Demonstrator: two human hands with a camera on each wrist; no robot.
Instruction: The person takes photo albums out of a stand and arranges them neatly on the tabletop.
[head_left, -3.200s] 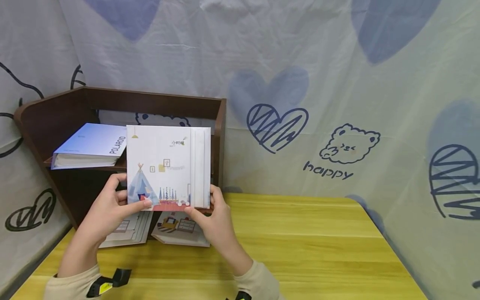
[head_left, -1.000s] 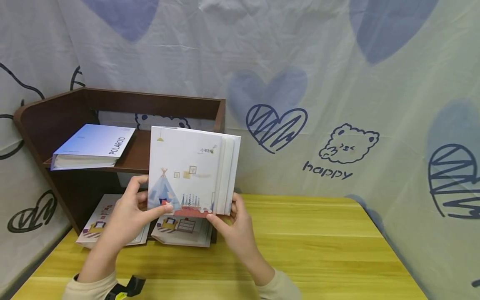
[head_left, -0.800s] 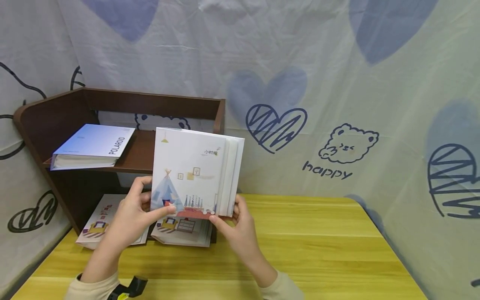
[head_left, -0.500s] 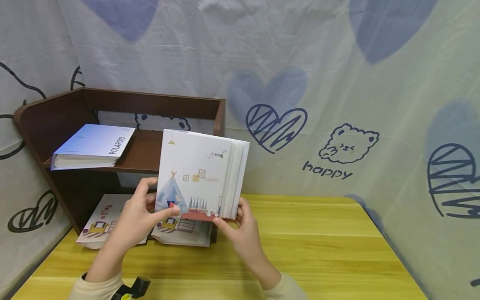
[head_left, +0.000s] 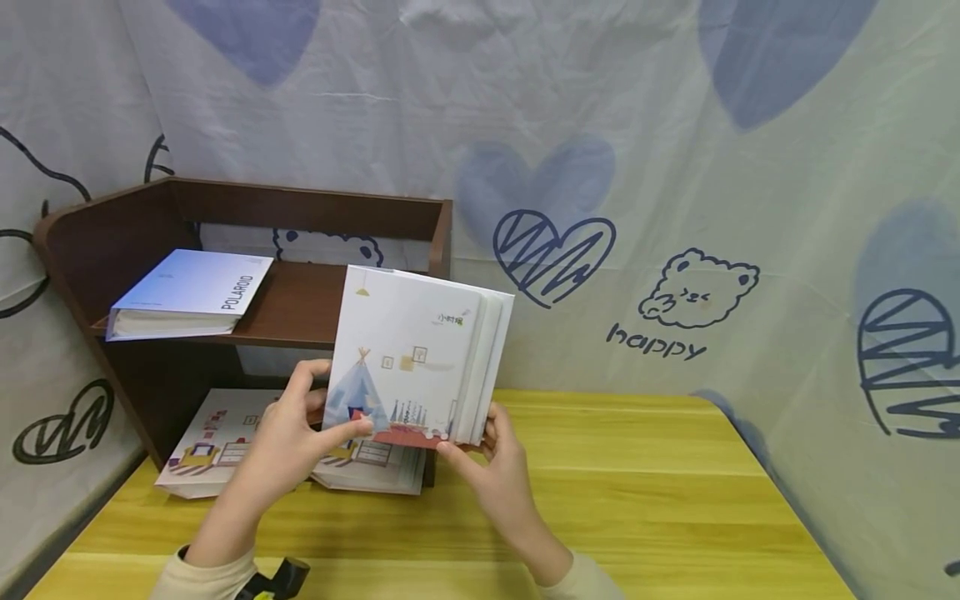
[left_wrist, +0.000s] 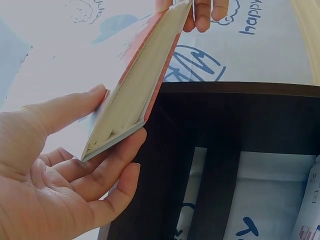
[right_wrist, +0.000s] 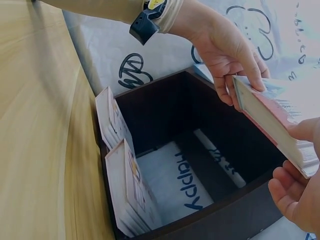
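A white photo album (head_left: 420, 333) with a blue tent and red floor printed on its cover is held up in front of the shelf, leaning slightly clockwise. My left hand (head_left: 288, 437) grips its lower left corner, thumb on the cover and fingers behind. At the lower right corner, my right hand (head_left: 498, 479) pinches it the same way. The left wrist view shows the album's lower page edges (left_wrist: 132, 90) between red-bordered covers. In the right wrist view both the left hand (right_wrist: 227, 52) and the right hand (right_wrist: 302, 187) hold the album's ends.
A dark brown two-tier shelf (head_left: 300, 193) stands on the yellow wood table (head_left: 637, 500). A blue POLAROID album (head_left: 187, 283) lies on its upper board. Below are a left white album (head_left: 197, 475) and a right white album (head_left: 375, 477), the latter partly hidden. A patterned cloth (head_left: 540, 83) hangs behind.
Both hands have carried the album right and a little down, and it has tilted clockwise. More of the upper board and the lower left album now shows. The shelf albums stay put.
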